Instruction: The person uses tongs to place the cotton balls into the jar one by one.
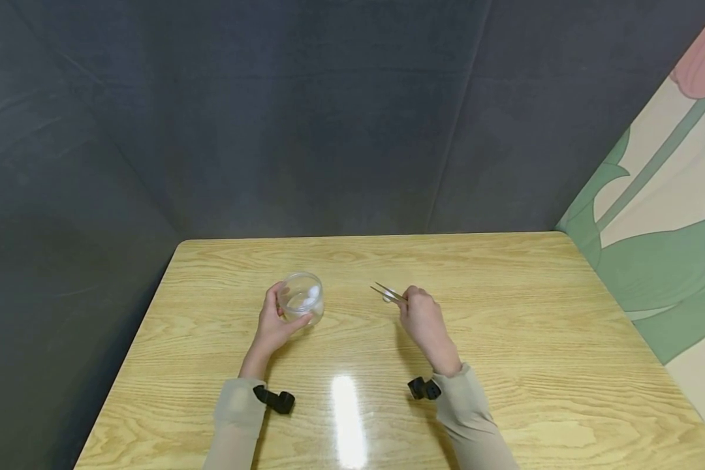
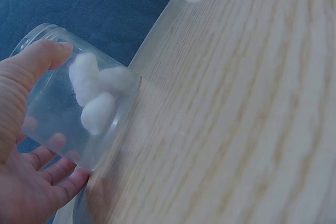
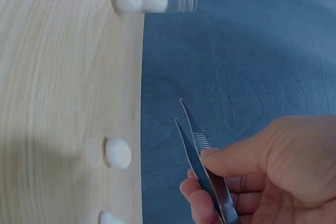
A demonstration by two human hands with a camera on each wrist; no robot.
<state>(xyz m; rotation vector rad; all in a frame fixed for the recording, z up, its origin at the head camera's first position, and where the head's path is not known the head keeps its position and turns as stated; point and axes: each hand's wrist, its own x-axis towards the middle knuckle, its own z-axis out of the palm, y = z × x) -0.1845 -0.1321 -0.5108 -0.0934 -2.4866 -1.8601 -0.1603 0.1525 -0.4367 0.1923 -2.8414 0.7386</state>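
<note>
A clear, lidless jar stands on the table, with white cotton balls inside near its bottom. My left hand holds it from the left side, thumb and fingers around the wall. In my right hand is a pair of metal tweezers, pinched between thumb and fingers. Its tips are apart with nothing between them. Beneath the tweezers in the head view, a loose cotton ball rests on the table; part of another cotton ball shows at the right wrist view's lower edge.
The wooden table has a bright light reflection near its front. Dark cloth hangs behind and to the left of it. Patterned fabric with green leaves lies beyond the right edge. A small black camera sits on each wrist.
</note>
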